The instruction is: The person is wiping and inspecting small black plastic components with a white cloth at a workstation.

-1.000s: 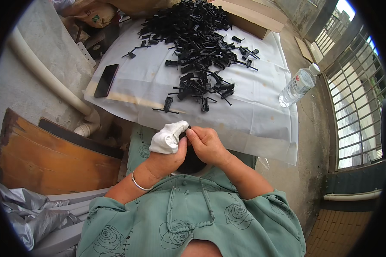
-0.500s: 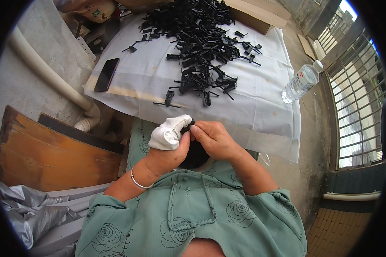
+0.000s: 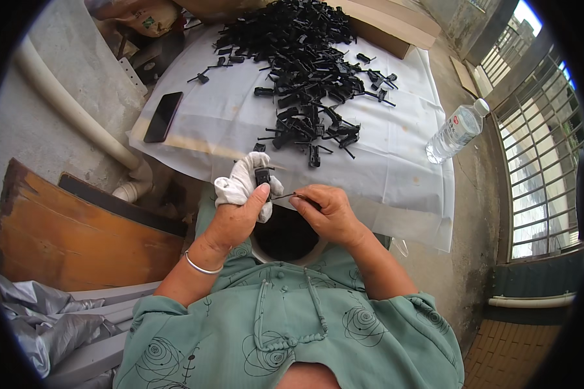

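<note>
My left hand (image 3: 237, 220) is closed on a small black plastic part (image 3: 262, 176), the thumb pressing its near end. White cloth (image 3: 233, 187), perhaps a glove, wraps the fingers of that hand. To its right, my right hand (image 3: 331, 211) pinches a thin dark rod-like piece (image 3: 284, 196) whose tip points at the black part; whether they touch I cannot tell. Below both hands, between my legs, a round pale-rimmed container (image 3: 303, 260) has a dark inside. Ahead on the table lies a big pile of similar black parts (image 3: 305, 58), many with thin arms sticking out.
The table carries a white plastic sheet (image 3: 396, 162). A dark phone (image 3: 163, 117) lies at its left and a clear water bottle (image 3: 456, 133) stands at the right edge. Behind the pile is a cardboard box (image 3: 389, 26). A wooden board (image 3: 84, 233) leans at my left.
My hands have moved apart. The left hand turned, bringing the black part into plain view, and the right hand shifted right with the thin piece showing. More of the container is visible.
</note>
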Demonstrator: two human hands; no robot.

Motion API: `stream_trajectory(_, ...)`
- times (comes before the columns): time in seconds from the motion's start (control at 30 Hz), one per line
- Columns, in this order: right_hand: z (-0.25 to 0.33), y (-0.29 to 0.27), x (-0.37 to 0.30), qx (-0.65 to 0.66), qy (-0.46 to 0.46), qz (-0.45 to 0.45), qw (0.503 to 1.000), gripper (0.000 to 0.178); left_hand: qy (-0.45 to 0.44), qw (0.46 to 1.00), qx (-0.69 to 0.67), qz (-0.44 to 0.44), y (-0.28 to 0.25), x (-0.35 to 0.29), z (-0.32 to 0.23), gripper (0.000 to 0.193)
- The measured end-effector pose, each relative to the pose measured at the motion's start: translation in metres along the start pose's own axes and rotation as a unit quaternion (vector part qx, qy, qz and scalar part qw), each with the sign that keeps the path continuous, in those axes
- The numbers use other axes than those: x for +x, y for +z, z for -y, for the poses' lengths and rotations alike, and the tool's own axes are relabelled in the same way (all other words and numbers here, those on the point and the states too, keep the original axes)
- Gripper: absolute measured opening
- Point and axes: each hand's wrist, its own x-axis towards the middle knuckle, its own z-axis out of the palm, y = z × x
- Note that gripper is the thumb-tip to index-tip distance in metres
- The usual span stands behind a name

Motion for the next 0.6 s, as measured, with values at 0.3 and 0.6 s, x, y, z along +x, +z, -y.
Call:
stream_trajectory(0.3, 0.019, 0.003, 0.01, 0.038, 0.006, -0.008, 0.999, 0.01, -0.02, 0.975, 0.198, 0.1, 0.003, -0.01, -0.002, 0.035)
stream_trajectory(0.6, 0.022, 0.008, 0.008, 0.088, 0.058, 0.056, 0.993, 0.022, 0.053, 0.97, 0.235, 0.041, 0.001, -0.012, 0.01, 0.027)
